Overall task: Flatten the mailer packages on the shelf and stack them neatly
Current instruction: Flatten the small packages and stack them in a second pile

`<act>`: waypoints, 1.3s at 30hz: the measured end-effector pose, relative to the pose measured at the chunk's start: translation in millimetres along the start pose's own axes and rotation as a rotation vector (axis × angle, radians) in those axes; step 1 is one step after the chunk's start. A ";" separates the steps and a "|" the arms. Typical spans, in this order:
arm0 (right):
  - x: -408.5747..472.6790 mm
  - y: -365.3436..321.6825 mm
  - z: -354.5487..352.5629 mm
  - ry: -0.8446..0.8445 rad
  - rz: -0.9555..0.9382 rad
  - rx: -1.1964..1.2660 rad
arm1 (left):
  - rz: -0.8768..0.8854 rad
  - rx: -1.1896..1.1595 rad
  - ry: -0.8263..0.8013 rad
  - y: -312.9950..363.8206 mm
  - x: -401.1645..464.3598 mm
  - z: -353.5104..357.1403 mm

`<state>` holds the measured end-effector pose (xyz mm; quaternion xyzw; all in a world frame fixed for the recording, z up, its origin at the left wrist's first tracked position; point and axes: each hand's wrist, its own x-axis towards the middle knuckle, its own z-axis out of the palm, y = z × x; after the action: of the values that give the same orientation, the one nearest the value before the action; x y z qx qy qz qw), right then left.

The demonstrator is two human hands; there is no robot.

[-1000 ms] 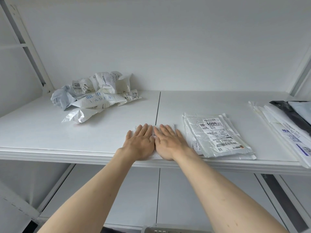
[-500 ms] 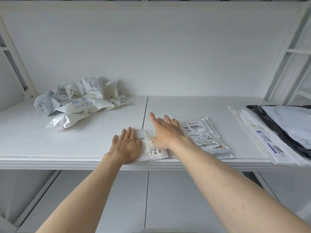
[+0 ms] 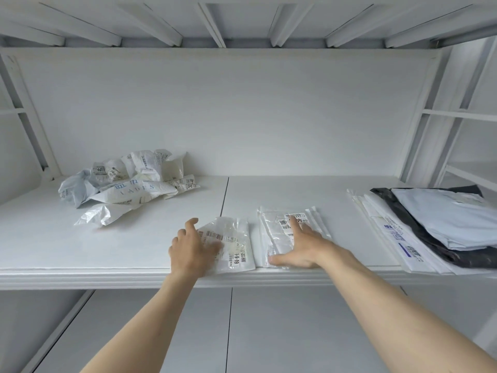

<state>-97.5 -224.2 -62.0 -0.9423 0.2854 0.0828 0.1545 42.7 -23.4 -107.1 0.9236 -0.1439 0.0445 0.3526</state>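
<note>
A small clear mailer [image 3: 238,244] with barcode labels lies near the front edge of the white shelf [image 3: 80,254], just right of the board seam. My left hand [image 3: 192,249] grips its left edge, with bent fingers and the thumb lying across its top. Just to its right sits a flat stack of small mailers [image 3: 274,227]. My right hand [image 3: 302,247] rests flat on that stack, its index finger stretched out to the top label. A pile of crumpled mailers [image 3: 129,187] lies at the back left.
A stack of larger flat mailers [image 3: 430,224], white, black and pale blue, fills the shelf's right end. The back wall, the side frame uprights and the upper shelf's ribs enclose the space. A lower shelf [image 3: 161,332] shows beneath my arms.
My right hand has left the small mailer and moved right onto the flat stack. My left hand has shifted from pressing flat to gripping the mailer's left edge. The view has tilted upward.
</note>
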 end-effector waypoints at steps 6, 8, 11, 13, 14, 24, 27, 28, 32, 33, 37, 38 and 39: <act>-0.6 10.9 5.5 0.126 -0.075 0.115 | -0.102 -0.704 -0.035 18.5 -4.9 -16.3; -2.1 15.5 -0.7 0.191 -0.076 0.235 | -0.138 -0.810 -0.043 33.2 -5.1 -18.8; -3.9 25.7 -9.0 0.360 -0.047 0.513 | -0.186 -0.894 -0.039 50.7 1.4 -22.1; -4.2 33.1 -15.4 0.438 -0.017 0.664 | -0.217 -0.958 -0.017 56.6 9.2 -24.9; -5.2 37.3 -18.4 0.462 -0.003 0.731 | -0.227 -0.973 -0.010 58.8 13.6 -25.0; -13.3 47.2 -26.4 0.410 -0.011 0.857 | -0.352 -0.963 0.348 75.5 24.3 -21.5; -13.8 44.8 -28.9 0.363 -0.018 0.872 | -0.407 -0.959 0.405 75.6 23.8 -17.6; -13.7 44.2 -29.2 0.350 -0.021 0.881 | -0.389 -0.934 0.370 76.5 24.5 -13.6; -13.9 44.1 -31.2 0.349 -0.055 0.922 | -0.213 -0.710 0.119 90.5 16.7 9.4; -14.4 44.2 -32.0 0.358 -0.064 0.930 | -0.197 -0.681 0.055 95.0 14.1 16.1; -12.0 46.1 -35.5 0.432 -0.077 0.927 | -0.201 -0.655 -0.118 114.6 0.8 37.7; -11.8 47.4 -36.5 0.447 -0.088 0.933 | -0.194 -0.644 -0.150 118.0 -1.5 44.1; -11.4 48.8 -37.3 0.461 -0.096 0.946 | -0.177 -0.634 -0.181 121.0 -4.0 49.7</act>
<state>-131.9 -269.6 -36.1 -0.7753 0.2747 -0.2716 0.4997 2.0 -141.4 -67.6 0.7772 -0.1003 -0.1155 0.6103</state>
